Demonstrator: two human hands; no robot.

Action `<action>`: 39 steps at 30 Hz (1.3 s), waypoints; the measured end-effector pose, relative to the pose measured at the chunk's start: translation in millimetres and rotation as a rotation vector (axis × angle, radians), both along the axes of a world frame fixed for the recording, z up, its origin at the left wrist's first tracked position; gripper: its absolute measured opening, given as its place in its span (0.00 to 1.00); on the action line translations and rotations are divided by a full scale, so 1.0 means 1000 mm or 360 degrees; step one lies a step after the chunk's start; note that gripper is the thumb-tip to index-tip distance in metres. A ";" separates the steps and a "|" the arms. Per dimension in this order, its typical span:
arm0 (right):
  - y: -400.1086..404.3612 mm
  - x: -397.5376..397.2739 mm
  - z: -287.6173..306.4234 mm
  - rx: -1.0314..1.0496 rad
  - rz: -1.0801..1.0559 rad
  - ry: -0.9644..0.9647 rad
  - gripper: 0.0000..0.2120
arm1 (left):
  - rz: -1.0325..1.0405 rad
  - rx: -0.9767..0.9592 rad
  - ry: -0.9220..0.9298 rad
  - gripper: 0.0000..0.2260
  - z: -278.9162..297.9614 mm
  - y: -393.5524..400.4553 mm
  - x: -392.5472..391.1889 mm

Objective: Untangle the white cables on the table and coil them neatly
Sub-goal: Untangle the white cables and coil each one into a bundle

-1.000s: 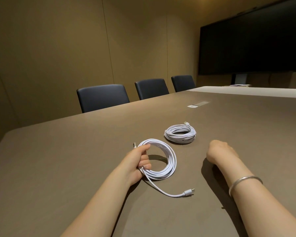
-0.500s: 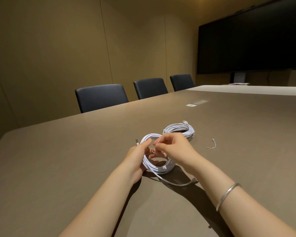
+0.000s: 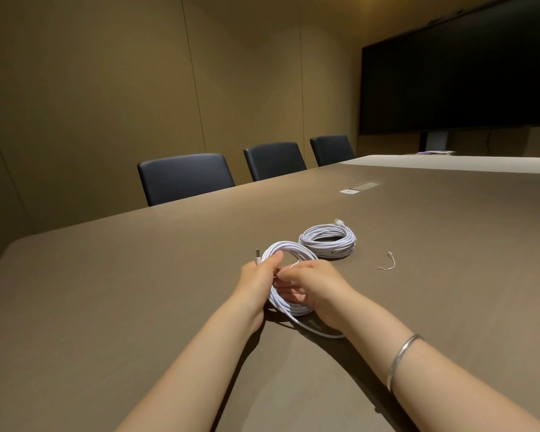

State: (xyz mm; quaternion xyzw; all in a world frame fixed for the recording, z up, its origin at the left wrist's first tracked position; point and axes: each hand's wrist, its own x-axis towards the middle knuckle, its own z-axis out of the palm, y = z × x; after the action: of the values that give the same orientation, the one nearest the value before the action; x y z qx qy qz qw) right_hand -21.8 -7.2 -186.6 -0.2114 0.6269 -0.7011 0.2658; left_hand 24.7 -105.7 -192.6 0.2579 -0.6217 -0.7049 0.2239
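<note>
Near edge of the brown matte tabletop (image 3: 138,307), centre of view: both hands are on the nearer coil of white round cable (image 3: 289,277), which lies on the surface with its free tail running out toward 5 o'clock under the right wrist. Left hand (image 3: 256,283) grips the coil's 9 o'clock side, thumb over the top of the bundle; a metal USB plug (image 3: 258,255) sticks up just beside that thumb. Right hand (image 3: 312,285) has fingers curled at the coil's centre, pinching what looks like a thin white wire tie (image 3: 295,264) against the strands; the exact pinch is too small to confirm. A plain silver bangle (image 3: 401,358) sits on the right forearm.

Step in hand, my read: binding the second coil. Winding looks done apart from the loose tail.

Next move calls for: left hand holding the bundle tight so turns don't spring, right hand passing the tie round the strands and twisting it closed, then tucking the tail.

At 1 o'clock from the hands, touching or just beside the near coil: the second coiled white cable (image 3: 328,241), flat, tidy, plug end at its far rim. At 3 o'clock from that, apart: a spare short white twist tie (image 3: 388,263) lying loose.

Far side: three dark padded chairs (image 3: 184,177) along the edge, large black wall screen (image 3: 459,76) at 2 o'clock.
</note>
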 end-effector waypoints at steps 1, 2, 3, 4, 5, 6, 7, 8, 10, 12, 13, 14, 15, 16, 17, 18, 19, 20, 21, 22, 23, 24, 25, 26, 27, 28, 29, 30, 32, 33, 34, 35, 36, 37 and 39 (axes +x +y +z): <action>0.000 -0.001 0.000 0.0012 0.0031 -0.0014 0.06 | 0.0002 0.0000 0.0004 0.09 -0.001 0.000 0.000; -0.002 -0.001 -0.001 0.0049 0.0065 -0.0012 0.06 | 0.0008 -0.0002 0.0008 0.10 -0.001 0.001 -0.001; -0.004 -0.002 -0.002 0.0103 0.0095 0.0010 0.07 | 0.0018 -0.0010 0.0015 0.11 -0.002 0.001 -0.001; -0.007 -0.002 -0.002 0.0177 0.0115 0.0060 0.06 | 0.0035 -0.0022 0.0014 0.12 -0.002 0.001 -0.001; -0.008 -0.003 -0.002 0.0255 0.0131 0.0118 0.05 | 0.0051 -0.0036 0.0012 0.13 -0.003 0.001 -0.002; -0.009 -0.003 -0.001 0.0323 0.0158 0.0173 0.05 | 0.0070 -0.0052 0.0005 0.13 -0.003 0.000 -0.002; -0.009 -0.003 -0.001 0.0362 0.0207 0.0221 0.05 | 0.0084 -0.0071 -0.0002 0.13 -0.004 -0.001 -0.002; -0.007 -0.003 -0.001 0.0385 0.0281 0.0291 0.06 | 0.0096 -0.0087 -0.0009 0.12 -0.003 -0.001 -0.002; -0.004 0.001 -0.005 0.0407 0.0425 0.0476 0.12 | 0.0122 -0.0084 -0.0020 0.10 -0.002 -0.002 -0.001; -0.005 0.006 -0.012 0.0415 0.0426 0.0707 0.15 | 0.0157 -0.0071 -0.0054 0.09 -0.001 -0.004 -0.001; -0.006 0.009 -0.015 0.0433 0.0378 0.0844 0.13 | 0.0169 -0.0061 -0.0070 0.10 -0.001 -0.006 -0.001; -0.007 0.011 -0.017 0.0454 0.0335 0.0956 0.11 | 0.0170 -0.0044 -0.0097 0.11 0.000 -0.007 0.000; -0.008 0.012 -0.018 0.0451 0.0309 0.1028 0.08 | 0.0162 -0.0027 -0.0128 0.12 0.000 -0.008 0.001; -0.009 0.013 -0.018 0.0431 0.0313 0.1068 0.06 | 0.0162 -0.0014 -0.0156 0.12 0.002 -0.009 0.002; -0.009 0.014 -0.017 0.0416 0.0326 0.1120 0.05 | 0.0158 -0.0003 -0.0170 0.12 0.003 -0.011 0.002; -0.008 0.014 -0.017 0.0416 0.0336 0.1189 0.06 | 0.0151 0.0019 -0.0178 0.12 0.005 -0.011 0.003; -0.007 0.012 -0.017 0.0430 0.0347 0.1254 0.07 | 0.0131 0.0054 -0.0180 0.12 0.005 -0.013 0.004; -0.007 0.011 -0.017 0.0460 0.0356 0.1301 0.07 | 0.0093 0.0106 -0.0177 0.13 0.006 -0.013 0.004; -0.008 0.011 -0.017 0.0492 0.0360 0.1324 0.08 | 0.0046 0.0156 -0.0176 0.13 0.006 -0.015 0.005; -0.007 0.009 -0.017 0.0516 0.0366 0.1331 0.09 | 0.0001 0.0204 -0.0174 0.13 0.008 -0.015 0.007; -0.007 0.007 -0.015 0.0527 0.0375 0.1336 0.10 | -0.0033 0.0236 -0.0175 0.13 0.009 -0.016 0.009; -0.006 0.007 -0.014 0.0525 0.0382 0.1344 0.10 | -0.0060 0.0267 -0.0166 0.13 0.010 -0.016 0.010; -0.005 0.006 -0.011 0.0506 0.0388 0.1345 0.10 | -0.0070 0.0279 -0.0154 0.14 0.011 -0.017 0.010; -0.005 0.006 -0.011 0.0479 0.0397 0.1331 0.10 | -0.0071 0.0281 -0.0141 0.14 0.012 -0.016 0.011; -0.005 0.005 -0.010 0.0457 0.0403 0.1320 0.11 | -0.0068 0.0262 -0.0140 0.15 0.015 -0.015 0.013; -0.005 0.006 -0.009 0.0455 0.0401 0.1313 0.13 | -0.0074 0.0249 -0.0150 0.15 0.016 -0.014 0.013; -0.005 0.006 -0.008 0.0465 0.0391 0.1326 0.16 | -0.0084 0.0232 -0.0172 0.16 0.016 -0.014 0.014; -0.005 0.007 -0.008 0.0485 0.0384 0.1348 0.19 | -0.0096 0.0226 -0.0195 0.18 0.017 -0.013 0.016; -0.006 0.005 -0.008 0.0505 0.0375 0.1377 0.19 | -0.0105 0.0216 -0.0218 0.27 0.019 -0.014 0.018; -0.005 0.003 -0.006 0.0501 0.0372 0.1377 0.18 | -0.0092 0.0186 -0.0236 0.32 0.020 -0.015 0.018; -0.004 0.002 -0.004 0.0493 0.0373 0.1363 0.17 | -0.0065 0.0122 -0.0278 0.37 0.023 -0.015 0.018; -0.003 0.000 -0.003 0.0481 0.0377 0.1341 0.17 | -0.0035 0.0015 -0.0362 0.40 0.026 -0.014 0.017; -0.002 -0.001 -0.001 0.0464 0.0379 0.1313 0.18 | 0.0002 -0.0117 -0.0457 0.42 0.030 -0.012 0.017; -0.002 -0.003 0.000 0.0447 0.0374 0.1286 0.18 | 0.0028 -0.0262 -0.0561 0.42 0.033 -0.010 0.017; 0.001 -0.003 0.004 0.0414 0.0358 0.1242 0.17 | 0.0030 -0.0522 -0.0704 0.40 0.040 -0.007 0.017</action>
State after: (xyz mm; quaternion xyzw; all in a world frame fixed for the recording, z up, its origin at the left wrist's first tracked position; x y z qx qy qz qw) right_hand -25.1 -6.1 -182.2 -0.4926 0.7368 -0.4503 0.1080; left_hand 41.3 -112.9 -152.7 0.3717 -0.7588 -0.5193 0.1279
